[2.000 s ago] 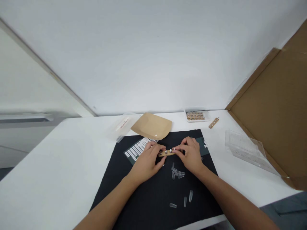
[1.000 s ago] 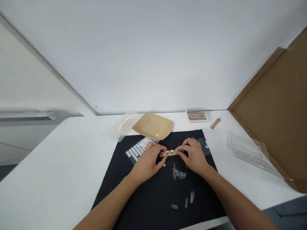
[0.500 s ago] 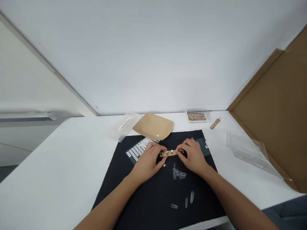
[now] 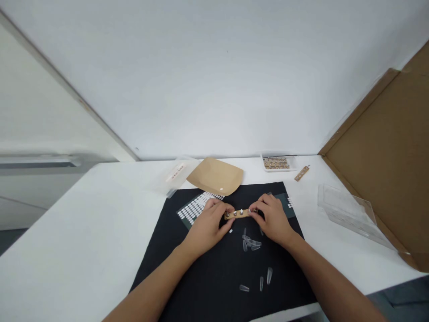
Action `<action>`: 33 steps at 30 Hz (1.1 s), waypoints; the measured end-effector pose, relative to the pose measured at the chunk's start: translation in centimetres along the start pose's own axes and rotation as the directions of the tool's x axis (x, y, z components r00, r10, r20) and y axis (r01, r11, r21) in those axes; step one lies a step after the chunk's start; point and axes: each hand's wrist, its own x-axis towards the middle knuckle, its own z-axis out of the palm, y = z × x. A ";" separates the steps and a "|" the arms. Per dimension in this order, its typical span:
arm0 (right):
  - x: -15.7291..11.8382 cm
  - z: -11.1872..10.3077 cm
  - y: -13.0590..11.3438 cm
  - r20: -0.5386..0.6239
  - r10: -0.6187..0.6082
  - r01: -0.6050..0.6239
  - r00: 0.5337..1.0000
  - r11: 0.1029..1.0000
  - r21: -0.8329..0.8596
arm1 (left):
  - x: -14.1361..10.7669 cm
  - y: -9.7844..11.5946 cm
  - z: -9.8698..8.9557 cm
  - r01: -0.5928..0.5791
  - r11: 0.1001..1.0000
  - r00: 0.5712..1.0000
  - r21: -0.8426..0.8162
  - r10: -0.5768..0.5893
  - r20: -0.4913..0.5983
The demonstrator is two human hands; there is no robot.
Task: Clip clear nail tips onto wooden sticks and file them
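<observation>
My left hand (image 4: 211, 222) grips the left end of a small wooden strip (image 4: 238, 214) between thumb and fingers. Along the strip stand several metal studs, and some carry white tops. At the strip's right end, my right hand (image 4: 271, 218) is closed, thumb below and fingers above; a small white spot shows by its fingertips. Just below the left thumb lies a loose white oval sticker (image 4: 231, 231). A cluster of clear nail tips (image 4: 250, 242) lies in front of the strip, with a few more nearer me.
Under everything is a black cloth (image 4: 201, 286). A sheet of white oval stickers (image 4: 196, 206) lies partly beneath a brown paper tray (image 4: 216, 174). Behind are a clear box of strips (image 4: 276, 163) and a single strip (image 4: 302, 173). A clear lid (image 4: 345, 205) and cardboard (image 4: 385, 156) stand right.
My right fingers have shifted slightly at the strip's right end and now cover more of it. My left hand keeps its grip. The whole view has shifted a little.
</observation>
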 end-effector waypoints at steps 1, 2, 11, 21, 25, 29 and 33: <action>0.0 0.1 0.0 -0.004 0.003 -0.003 1.000 1.000 -0.001 | 0.0 0.0 0.0 0.002 1.000 1.000 -0.002 -0.002 0.000; 0.0 0.1 0.1 -0.010 0.006 -0.006 1.000 1.000 0.000 | 0.0 0.0 0.0 0.004 1.000 1.000 -0.005 -0.004 0.001; 0.2 0.5 0.0 -0.023 0.021 -0.020 1.000 1.000 0.023 | 0.0 0.0 0.1 0.013 1.000 1.000 -0.020 -0.013 0.012; 0.0 0.3 -0.1 -0.003 0.028 -0.028 1.000 0.998 0.047 | 0.4 0.5 0.1 -0.052 0.998 0.998 0.017 0.053 -0.043; -0.1 0.4 -0.1 0.000 0.026 -0.026 1.000 0.998 0.055 | 0.5 0.5 0.4 -0.065 0.998 0.996 0.025 0.067 -0.063; 0.0 0.4 0.0 0.012 0.029 -0.029 1.000 0.997 0.066 | 0.5 0.2 0.7 -0.079 0.997 0.993 0.021 0.081 -0.084; 0.0 0.4 -0.1 0.022 0.041 -0.042 0.999 0.997 0.063 | 0.5 0.1 0.8 -0.100 0.995 0.989 0.009 0.101 -0.106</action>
